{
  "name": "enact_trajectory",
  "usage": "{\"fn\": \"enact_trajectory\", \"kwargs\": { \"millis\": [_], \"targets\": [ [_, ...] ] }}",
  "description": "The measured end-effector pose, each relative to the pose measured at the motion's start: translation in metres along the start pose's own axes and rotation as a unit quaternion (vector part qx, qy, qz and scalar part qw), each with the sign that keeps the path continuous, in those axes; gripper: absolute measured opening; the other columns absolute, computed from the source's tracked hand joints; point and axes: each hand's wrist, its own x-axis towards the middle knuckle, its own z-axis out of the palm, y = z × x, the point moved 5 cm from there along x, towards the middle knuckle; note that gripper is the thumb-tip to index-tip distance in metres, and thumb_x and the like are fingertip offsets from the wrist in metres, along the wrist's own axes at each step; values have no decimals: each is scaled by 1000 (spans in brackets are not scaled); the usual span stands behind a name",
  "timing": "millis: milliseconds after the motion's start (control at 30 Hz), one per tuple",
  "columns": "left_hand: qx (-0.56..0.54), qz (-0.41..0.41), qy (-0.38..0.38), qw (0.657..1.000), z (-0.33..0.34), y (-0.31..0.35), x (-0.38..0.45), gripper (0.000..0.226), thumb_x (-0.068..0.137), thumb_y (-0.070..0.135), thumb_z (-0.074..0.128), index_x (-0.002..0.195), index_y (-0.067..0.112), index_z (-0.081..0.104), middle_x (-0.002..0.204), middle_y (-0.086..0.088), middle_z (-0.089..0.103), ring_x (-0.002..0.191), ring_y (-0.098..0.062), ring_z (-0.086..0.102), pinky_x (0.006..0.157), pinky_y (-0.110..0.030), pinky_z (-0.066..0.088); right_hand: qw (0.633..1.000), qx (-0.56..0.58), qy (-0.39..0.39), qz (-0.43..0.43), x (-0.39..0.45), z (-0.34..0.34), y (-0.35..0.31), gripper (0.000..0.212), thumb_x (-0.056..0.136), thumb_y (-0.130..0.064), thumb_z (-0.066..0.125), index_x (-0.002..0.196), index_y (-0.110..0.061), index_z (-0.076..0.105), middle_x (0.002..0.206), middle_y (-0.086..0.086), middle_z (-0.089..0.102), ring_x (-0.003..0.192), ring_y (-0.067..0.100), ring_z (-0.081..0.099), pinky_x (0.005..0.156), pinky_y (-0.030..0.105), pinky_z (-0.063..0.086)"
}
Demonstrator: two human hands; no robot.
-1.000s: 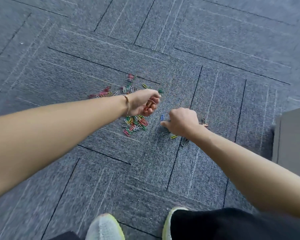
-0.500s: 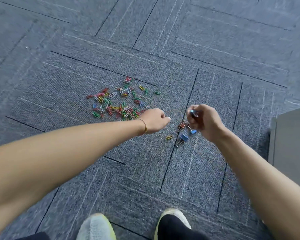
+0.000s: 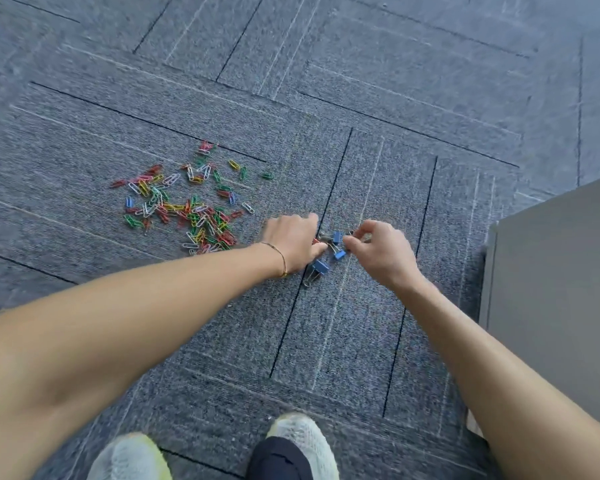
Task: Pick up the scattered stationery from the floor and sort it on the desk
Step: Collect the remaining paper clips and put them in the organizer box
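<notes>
Several blue binder clips [image 3: 329, 249] lie on the carpet [image 3: 326, 341] right of the paper-clip heap [image 3: 187, 209], directly between both hands. Left hand [image 3: 293, 242] curls onto them; right hand [image 3: 383, 249] pinches one, equally near.

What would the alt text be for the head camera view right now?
Seen from above, a person's left hand and right hand reach down to a few blue binder clips on grey carpet tiles. Colourful paper clips lie scattered to the left, a grey cabinet stands at right, and pale shoes show below.
</notes>
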Motion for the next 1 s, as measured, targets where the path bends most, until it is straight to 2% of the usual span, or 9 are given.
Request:
{"fn": "enact_trajectory", "kwargs": {
  "millis": [100, 267, 433, 533, 600, 700, 833, 900, 1000],
  "targets": [
    [-50, -2, 8, 999, 1, -3, -6, 30, 100, 48, 42, 102, 18, 47, 77, 2, 60, 71, -20, 59, 67, -36, 48, 987, -143, 28, -64, -4, 7, -6, 29, 88, -55, 63, 93, -27, 61, 81, -4, 69, 78, 22, 64, 73, 35, 52],
    [-321, -59, -13, 945, 6, -15, -12, 26, 100, 25, 33, 88, 18, 54, 70, 2, 56, 61, -17, 48, 58, -31, 35, 966, -228, 39, -119, -6, 14, -12, 40, 88, -60, 62, 96, -21, 55, 75, -1, 65, 69, 25, 62, 67, 34, 53],
    [-695, -165, -84, 694, 7, -14, -25, 35, 97, 18, 32, 66, 19, 47, 58, 1, 42, 47, -13, 34, 45, -23, 27, 958, -247, 41, -139, -8, 23, -8, 40, 92, -55, 60, 97, -16, 55, 66, -3, 61, 58, 20, 61, 60, 35, 56],
    [-747, -184, -137, 623, 9, -9, -28, 48, 100, 39, 40, 55, 24, 41, 53, 3, 39, 44, -13, 33, 49, -25, 24, 961, -239, 42, -130, -7, 25, -6, 33, 94, -51, 59, 97, -18, 58, 69, -2, 63, 62, 22, 62, 63, 34, 54],
    [-748, -191, -153, 617, 9, -6, -28, 53, 99, 47, 43, 52, 25, 36, 50, 4, 38, 44, -13, 33, 49, -25, 21, 980, -165, 36, -103, -6, 22, -3, 26, 92, -48, 61, 96, -22, 63, 71, -6, 63, 65, 18, 62, 66, 33, 54],
    [-754, -203, -164, 602, 11, -3, -25, 53, 97, 46, 49, 52, 25, 32, 49, 5, 37, 40, -11, 33, 43, -21, 17, 989, 144, 16, -38, -8, 12, 7, 16, 94, -32, 62, 94, -16, 66, 70, -8, 62, 54, 4, 52, 51, 24, 44],
    [-767, -207, -184, 578, 13, 0, -22, 50, 96, 46, 49, 54, 23, 32, 66, -5, 61, 46, -14, 46, 34, -17, 20, 861, 506, -43, 27, -14, -1, 12, 16, 91, -20, 40, 83, -12, 51, 56, -5, 41, 47, 12, 28, 44, 25, 21],
    [-759, -207, -184, 590, 13, 3, -19, 50, 96, 45, 47, 54, 22, 33, 77, -10, 69, 50, -17, 52, 36, -17, 22, 808, 584, -69, 35, -14, -4, 13, 15, 81, -18, 37, 79, -12, 51, 57, -1, 38, 49, 15, 26, 45, 27, 20],
    [-743, -193, -183, 615, 12, 8, -12, 46, 96, 40, 55, 55, 22, 44, 67, -5, 61, 52, -18, 54, 36, -17, 31, 763, 641, -79, 32, -13, -11, 15, 19, 81, -23, 37, 76, -11, 51, 63, 3, 42, 55, 16, 30, 46, 26, 25]
  ]
}}
